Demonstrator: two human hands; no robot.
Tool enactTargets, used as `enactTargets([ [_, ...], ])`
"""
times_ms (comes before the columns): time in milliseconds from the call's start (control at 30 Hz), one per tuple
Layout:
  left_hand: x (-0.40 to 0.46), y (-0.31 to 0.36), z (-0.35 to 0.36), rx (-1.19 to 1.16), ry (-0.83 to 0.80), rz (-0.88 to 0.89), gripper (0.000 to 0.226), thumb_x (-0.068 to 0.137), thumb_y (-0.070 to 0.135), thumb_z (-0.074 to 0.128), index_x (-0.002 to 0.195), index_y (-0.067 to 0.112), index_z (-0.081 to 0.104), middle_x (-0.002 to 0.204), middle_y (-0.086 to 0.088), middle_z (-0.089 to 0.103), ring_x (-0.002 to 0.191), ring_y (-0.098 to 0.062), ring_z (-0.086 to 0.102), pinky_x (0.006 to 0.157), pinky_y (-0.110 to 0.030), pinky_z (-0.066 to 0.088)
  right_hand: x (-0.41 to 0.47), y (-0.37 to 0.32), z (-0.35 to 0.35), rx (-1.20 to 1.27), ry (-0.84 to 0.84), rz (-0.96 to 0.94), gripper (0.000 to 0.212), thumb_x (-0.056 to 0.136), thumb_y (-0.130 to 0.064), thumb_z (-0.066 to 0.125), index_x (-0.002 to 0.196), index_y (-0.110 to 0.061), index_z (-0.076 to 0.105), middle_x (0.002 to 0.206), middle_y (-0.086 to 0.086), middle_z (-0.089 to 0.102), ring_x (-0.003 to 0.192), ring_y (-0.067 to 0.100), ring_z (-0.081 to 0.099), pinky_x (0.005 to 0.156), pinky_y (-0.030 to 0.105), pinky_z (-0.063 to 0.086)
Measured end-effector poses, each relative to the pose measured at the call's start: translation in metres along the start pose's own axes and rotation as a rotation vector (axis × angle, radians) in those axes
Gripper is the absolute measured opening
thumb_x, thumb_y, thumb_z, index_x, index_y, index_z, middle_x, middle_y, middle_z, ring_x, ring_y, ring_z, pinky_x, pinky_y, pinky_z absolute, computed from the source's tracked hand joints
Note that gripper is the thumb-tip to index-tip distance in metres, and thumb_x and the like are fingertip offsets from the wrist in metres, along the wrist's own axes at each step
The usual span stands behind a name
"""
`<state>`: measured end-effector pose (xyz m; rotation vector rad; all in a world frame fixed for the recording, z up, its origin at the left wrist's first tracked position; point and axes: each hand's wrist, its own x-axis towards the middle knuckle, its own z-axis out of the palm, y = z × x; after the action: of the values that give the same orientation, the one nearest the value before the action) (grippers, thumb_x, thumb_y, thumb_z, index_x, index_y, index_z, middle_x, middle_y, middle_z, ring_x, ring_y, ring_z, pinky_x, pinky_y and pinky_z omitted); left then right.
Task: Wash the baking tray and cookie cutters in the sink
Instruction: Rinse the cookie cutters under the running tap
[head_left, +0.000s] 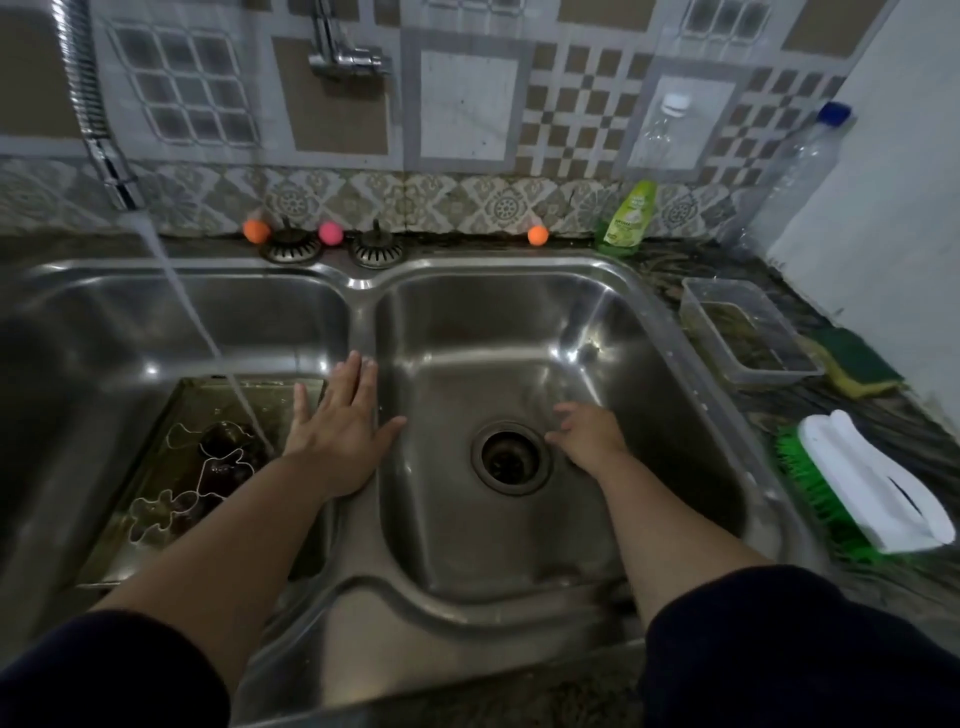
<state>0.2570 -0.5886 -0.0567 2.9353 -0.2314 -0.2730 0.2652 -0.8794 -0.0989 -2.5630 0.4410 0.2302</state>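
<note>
A dark baking tray (156, 525) lies in the left basin of a steel double sink (363, 613), with thin metal cookie cutters (161, 512) lying in it. Water (208, 338) streams from a flexible faucet hose (106, 161) onto the tray. My left hand (340, 428) is spread flat, fingers straight, over the divider between the basins, beside the tray's right edge. My right hand (589, 434) hovers over the right basin next to the drain (509, 457), fingers loosely curled and holding nothing.
On the right counter are a green dish soap bottle (626, 218), a clear plastic container (748, 327), a green-yellow sponge (857, 366) and a green-bristled white scrub brush (862, 499). Two clear bottles stand by the wall. Two strainers and coloured balls sit behind the sink.
</note>
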Motion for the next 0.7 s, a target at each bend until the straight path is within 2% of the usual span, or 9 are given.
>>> enactTargets([
  [133, -0.002, -0.001, -0.002, -0.039, -0.031, 0.016, 0.08, 0.094, 0.061, 0.024, 0.152, 0.018, -0.012, 0.157, 0.0, -0.024, 0.146, -0.016, -0.016, 0.114, -0.049, -0.012, -0.015, -0.052, -0.005, 0.088, -0.024, -0.122, 0.043, 0.084, -0.021, 0.072, 0.125, -0.019, 0.062, 0.108, 0.005, 0.069, 0.106, 0.019, 0.062, 0.083, 0.015, 0.038],
  [233, -0.006, -0.006, -0.004, -0.104, -0.033, 0.053, 0.078, 0.095, 0.061, 0.025, 0.153, 0.02, -0.006, 0.159, 0.003, -0.019, 0.147, -0.015, -0.011, 0.116, -0.048, -0.007, -0.027, -0.107, -0.001, 0.11, 0.003, -0.253, 0.038, 0.084, -0.018, 0.07, 0.122, -0.019, 0.064, 0.1, 0.001, 0.068, 0.099, 0.017, 0.063, 0.089, 0.021, 0.044],
  [300, -0.007, -0.022, -0.007, -0.207, -0.059, 0.089, 0.069, 0.097, 0.058, 0.025, 0.153, 0.026, 0.001, 0.16, 0.006, -0.011, 0.148, -0.016, 0.001, 0.118, -0.05, 0.002, -0.036, -0.149, 0.007, 0.064, 0.032, -0.354, 0.036, 0.086, -0.019, 0.067, 0.122, -0.019, 0.064, 0.11, 0.004, 0.066, 0.106, 0.022, 0.061, 0.091, 0.025, 0.044],
  [400, -0.01, -0.065, -0.015, -0.31, -0.12, 0.052, 0.058, 0.097, 0.051, 0.033, 0.15, 0.029, 0.022, 0.158, -0.001, 0.021, 0.14, -0.024, 0.032, 0.113, -0.047, 0.028, -0.055, -0.205, 0.027, -0.041, 0.047, -0.483, 0.034, 0.089, -0.024, 0.062, 0.123, -0.023, 0.063, 0.122, 0.007, 0.059, 0.113, 0.025, 0.055, 0.093, 0.029, 0.041],
  [467, -0.017, -0.102, -0.017, -0.313, -0.132, -0.049, 0.049, 0.094, 0.043, 0.043, 0.139, 0.025, 0.043, 0.143, -0.006, 0.046, 0.125, -0.028, 0.048, 0.104, -0.045, 0.04, -0.069, -0.234, 0.049, -0.093, 0.041, -0.553, 0.033, 0.09, -0.022, 0.06, 0.123, -0.023, 0.063, 0.123, 0.007, 0.058, 0.116, 0.026, 0.05, 0.099, 0.031, 0.038],
  [500, -0.021, -0.119, -0.017, -0.294, -0.128, -0.104, 0.046, 0.092, 0.041, 0.048, 0.135, 0.025, 0.048, 0.137, -0.007, 0.05, 0.121, -0.028, 0.05, 0.102, -0.044, 0.043, -0.076, -0.245, 0.062, -0.117, 0.021, -0.585, 0.033, 0.09, -0.019, 0.059, 0.123, -0.022, 0.063, 0.125, 0.006, 0.058, 0.118, 0.026, 0.049, 0.102, 0.031, 0.036],
  [567, -0.03, -0.148, -0.013, -0.241, -0.157, -0.197, 0.053, 0.088, 0.037, 0.058, 0.138, 0.026, 0.044, 0.138, -0.007, 0.047, 0.123, -0.028, 0.047, 0.102, -0.044, 0.043, -0.087, -0.261, 0.09, -0.149, -0.105, -0.598, 0.035, 0.09, -0.016, 0.059, 0.125, -0.02, 0.062, 0.13, 0.006, 0.057, 0.12, 0.025, 0.05, 0.102, 0.03, 0.037],
  [633, -0.036, -0.166, -0.009, -0.219, -0.206, -0.258, 0.069, 0.083, 0.037, 0.066, 0.144, 0.025, 0.035, 0.139, -0.007, 0.041, 0.124, -0.028, 0.045, 0.103, -0.046, 0.042, -0.092, -0.27, 0.119, -0.135, -0.297, -0.511, 0.04, 0.091, -0.015, 0.059, 0.131, -0.018, 0.057, 0.134, 0.007, 0.055, 0.119, 0.024, 0.053, 0.098, 0.031, 0.043],
  [700, -0.039, -0.178, -0.003, -0.265, -0.24, -0.28, 0.073, 0.08, 0.038, 0.068, 0.143, 0.025, 0.034, 0.138, -0.008, 0.039, 0.122, -0.029, 0.046, 0.104, -0.045, 0.041, -0.092, -0.275, 0.146, -0.082, -0.395, -0.372, 0.041, 0.094, -0.017, 0.057, 0.134, -0.015, 0.053, 0.134, 0.008, 0.055, 0.118, 0.024, 0.055, 0.097, 0.032, 0.047],
])
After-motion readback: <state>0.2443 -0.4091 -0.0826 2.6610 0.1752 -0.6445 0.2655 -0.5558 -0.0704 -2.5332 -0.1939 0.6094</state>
